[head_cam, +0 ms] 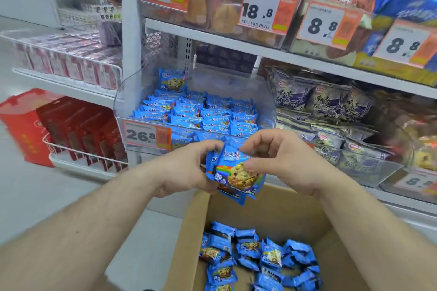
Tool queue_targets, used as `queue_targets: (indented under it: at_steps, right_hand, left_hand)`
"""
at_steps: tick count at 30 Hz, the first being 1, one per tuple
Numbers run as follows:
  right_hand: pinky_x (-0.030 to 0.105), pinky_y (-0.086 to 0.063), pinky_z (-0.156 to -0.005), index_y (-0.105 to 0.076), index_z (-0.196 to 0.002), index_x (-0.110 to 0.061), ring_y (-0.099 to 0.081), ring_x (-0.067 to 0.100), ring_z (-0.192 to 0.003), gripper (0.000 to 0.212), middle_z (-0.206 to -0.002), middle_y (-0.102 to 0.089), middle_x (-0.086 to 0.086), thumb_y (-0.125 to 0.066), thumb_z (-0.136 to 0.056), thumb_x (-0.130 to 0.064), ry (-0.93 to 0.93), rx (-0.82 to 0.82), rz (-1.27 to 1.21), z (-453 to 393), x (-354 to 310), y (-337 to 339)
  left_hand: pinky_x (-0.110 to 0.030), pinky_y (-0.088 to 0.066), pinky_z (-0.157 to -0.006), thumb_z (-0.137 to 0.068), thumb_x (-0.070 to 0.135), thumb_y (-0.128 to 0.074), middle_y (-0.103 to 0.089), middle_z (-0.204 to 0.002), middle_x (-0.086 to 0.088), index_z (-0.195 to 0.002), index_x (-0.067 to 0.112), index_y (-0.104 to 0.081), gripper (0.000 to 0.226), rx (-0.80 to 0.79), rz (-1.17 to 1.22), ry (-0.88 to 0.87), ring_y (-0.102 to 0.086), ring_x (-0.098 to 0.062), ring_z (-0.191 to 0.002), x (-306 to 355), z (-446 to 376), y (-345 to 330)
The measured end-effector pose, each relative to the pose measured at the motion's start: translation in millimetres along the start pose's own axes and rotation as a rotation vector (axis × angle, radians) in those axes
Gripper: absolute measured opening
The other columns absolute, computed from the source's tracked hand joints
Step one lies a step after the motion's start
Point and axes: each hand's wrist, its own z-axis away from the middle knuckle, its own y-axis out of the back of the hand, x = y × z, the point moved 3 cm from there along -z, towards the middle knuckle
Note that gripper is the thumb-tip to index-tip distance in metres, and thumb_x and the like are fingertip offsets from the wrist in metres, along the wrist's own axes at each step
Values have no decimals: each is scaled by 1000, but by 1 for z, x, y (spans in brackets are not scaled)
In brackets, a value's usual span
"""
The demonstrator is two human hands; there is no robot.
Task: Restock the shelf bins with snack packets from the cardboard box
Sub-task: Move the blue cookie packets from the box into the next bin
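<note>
You have a small stack of blue cookie packets [233, 173] raised between both hands, above the far edge of the cardboard box [279, 210] and just in front of the clear shelf bin [267, 101]. Your left hand [189, 168] curls round the stack's left side; your right hand [281, 158] pinches the front packet, thumb on its face and fingers bent over the top. That two-handed hold looks meant to square the packets up so they go into the bin as one tidy row, matching the ranks already lined up there.

How many packets you hold is hard to say: only the front one shows fully, the rest are edges behind it. More packets lie loose in the box, whose near part runs out of view. The bin's lower front is hidden behind the price tag [146, 136] and your hands. The neighbouring shelves to the right are blurred.
</note>
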Motion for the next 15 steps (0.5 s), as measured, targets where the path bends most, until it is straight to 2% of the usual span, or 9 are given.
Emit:
queue_targets:
  at_steps: [2, 4, 6, 8, 11, 13, 15]
  right_hand:
    - [28, -54, -71, -69, -85, -13, -63, 12, -72, 24, -77, -70, 5, -74, -75, 9, 7, -29, 96, -4, -1, -5]
    - [40, -55, -75, -71, -84, -18, -62, 17, -75, 23, -82, -71, 17, -77, -76, 3, 15, -20, 170, -7, -1, -7]
    - [47, -54, -76, -72, -80, -21, -62, 17, -73, 21, -82, -71, 17, -81, -74, -2, 42, 22, 217, -10, 0, -8]
    - [43, -54, -73, -72, -77, -23, -62, 12, -69, 20, -74, -70, 4, -81, -74, -5, 73, 65, 239, -12, 0, -10]
    - [28, -51, -68, -70, -75, -27, -60, 5, -67, 23, -74, -68, -7, -82, -74, -7, 110, 145, 306, -17, 0, -15]
    - [15, -42, -68, -67, -79, -32, -56, -1, -72, 25, -80, -66, -11, -84, -72, -15, 156, 221, 403, -18, 0, -17]
    - [9, -38, -72, -60, -91, -36, -55, -1, -86, 32, -96, -62, -15, -82, -67, -30, 186, 268, 466, -19, -1, -15]
  left_hand:
    - [-36, -53, -82, -66, -22, -70, -70, -105, -4, -112, 20, -58, 62, -59, -3, -19, -65, -19, -94, 1, 4, 3]
    - [-45, -48, -84, -60, -19, -64, -66, -115, -13, -117, 18, -56, 69, -118, 52, -15, -64, -25, -97, 1, 6, 7]
    - [-46, -44, -84, -57, -15, -63, -61, -122, -22, -122, 17, -52, 74, -147, 115, -3, -61, -29, -99, 0, 7, 10]
    - [-44, -46, -88, -59, -9, -73, -60, -122, -25, -124, 15, -50, 73, -136, 160, -1, -61, -29, -99, 1, 8, 11]
    - [-44, -51, -91, -66, 3, -84, -65, -112, -19, -116, 20, -55, 60, -3, 94, -18, -64, -20, -90, 4, 7, 12]
    - [-44, -53, -89, -68, 6, -85, -66, -104, -16, -109, 26, -58, 52, 71, 58, -34, -65, -16, -83, 5, 6, 15]
    - [-49, -52, -90, -64, 11, -83, -66, -108, -18, -100, 33, -60, 48, 91, 69, -64, -65, -19, -85, 6, 8, 20]
